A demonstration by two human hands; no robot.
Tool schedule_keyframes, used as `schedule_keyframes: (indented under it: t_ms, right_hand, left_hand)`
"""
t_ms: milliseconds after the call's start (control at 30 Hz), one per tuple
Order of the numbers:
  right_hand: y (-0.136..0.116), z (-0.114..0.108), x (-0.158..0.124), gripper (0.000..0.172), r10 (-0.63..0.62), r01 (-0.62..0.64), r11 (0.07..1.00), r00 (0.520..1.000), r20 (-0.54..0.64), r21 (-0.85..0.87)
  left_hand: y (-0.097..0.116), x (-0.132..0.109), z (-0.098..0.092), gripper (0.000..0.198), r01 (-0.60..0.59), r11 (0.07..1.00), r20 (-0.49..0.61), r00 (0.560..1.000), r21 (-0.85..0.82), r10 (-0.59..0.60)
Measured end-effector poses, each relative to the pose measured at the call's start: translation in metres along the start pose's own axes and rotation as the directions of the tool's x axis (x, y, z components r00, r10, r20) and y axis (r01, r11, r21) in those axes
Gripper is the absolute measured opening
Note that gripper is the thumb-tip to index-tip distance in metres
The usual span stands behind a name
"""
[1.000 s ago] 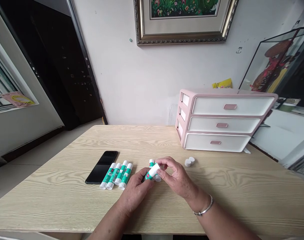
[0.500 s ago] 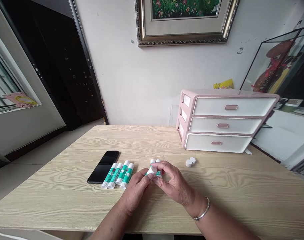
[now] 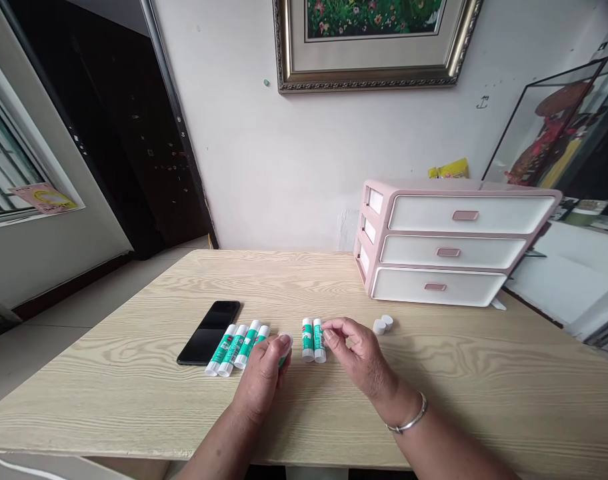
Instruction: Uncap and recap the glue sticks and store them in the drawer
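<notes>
My left hand [image 3: 261,373] is wrapped round a green-and-white glue stick [image 3: 285,341], with its white end showing by the thumb. The rest of that tube is mostly hidden in my fingers. My right hand [image 3: 359,353] hovers with thumb and fingers loosely curved and slightly apart; no object shows in it. Its fingertips are right beside a glue stick [image 3: 319,341], and I cannot tell if they touch. Against that tube lies another glue stick [image 3: 307,340]. Several more glue sticks [image 3: 229,350] form a row left of my left hand, which partly covers the last one.
A black phone [image 3: 209,333] lies at the row's left. Two white caps [image 3: 379,327] rest on the wooden table [image 3: 459,373] beyond my right hand. A pink-and-white drawer unit [image 3: 449,251] stands at the back right, with a yellow packet [image 3: 450,169] on top.
My hands have come apart. The left has moved left with its glue stick, while the right has let go of it and shifted slightly right, uncovering the two glue sticks between them.
</notes>
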State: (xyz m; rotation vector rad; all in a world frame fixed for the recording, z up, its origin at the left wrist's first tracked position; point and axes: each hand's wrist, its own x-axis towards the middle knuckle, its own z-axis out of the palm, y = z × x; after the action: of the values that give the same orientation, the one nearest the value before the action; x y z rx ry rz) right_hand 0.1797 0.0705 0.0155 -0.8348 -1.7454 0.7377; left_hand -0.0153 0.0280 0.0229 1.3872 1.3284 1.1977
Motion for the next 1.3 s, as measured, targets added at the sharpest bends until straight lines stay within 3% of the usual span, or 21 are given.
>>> schedule_keyframes:
  t_ms: [233,400,567,700,800,933,1100,1200,1300]
  right_hand:
    - [-0.003,-0.002,0.002,0.027,0.043,-0.043,0.997,0.999,0.013,0.057]
    - [0.006,-0.008,0.006,0.027,0.043,-0.047,0.997,0.997,-0.068,-0.057]
    - [0.020,-0.025,0.015,0.029,0.086,-0.143,0.964,0.966,-0.243,-0.226]
    - [0.025,-0.032,0.020,0.030,0.155,-0.239,0.924,0.948,-0.279,-0.298]
    - [0.022,-0.028,0.019,0.027,0.143,-0.210,0.918,0.967,-0.212,-0.337]
    - [0.008,-0.013,0.013,0.021,-0.036,0.048,0.920,0.999,0.037,-0.388]
    - [0.001,0.002,0.002,0.031,-0.067,0.231,0.864,0.933,0.354,-0.446]
    - [0.010,0.004,-0.002,0.027,-0.048,0.255,0.843,0.912,0.407,-0.473]
    - [0.017,0.002,0.000,0.019,-0.035,0.223,0.854,0.926,0.376,-0.469]
  left_hand:
    - [-0.001,-0.002,0.000,0.053,-0.005,1.000,-0.009,1.000,0.006,0.005]
    - [-0.005,0.003,-0.001,0.053,0.037,0.997,-0.081,0.996,0.063,-0.032]
    - [-0.014,0.007,0.000,0.043,0.042,0.919,-0.208,0.977,0.391,0.044]
    - [-0.018,0.006,0.005,0.034,0.043,0.727,-0.206,0.969,0.685,0.137]
    - [-0.018,0.006,0.009,0.039,0.070,0.536,-0.170,0.975,0.841,0.140]
    - [-0.016,0.007,0.012,0.035,0.089,0.389,-0.153,0.979,0.917,0.137]
    - [-0.019,0.007,0.012,0.037,0.077,0.341,-0.136,0.979,0.937,0.150]
    - [-0.020,0.006,0.012,0.039,0.079,0.337,-0.143,0.975,0.938,0.170]
    - [-0.020,0.005,0.011,0.037,0.056,0.350,-0.130,0.972,0.935,0.193]
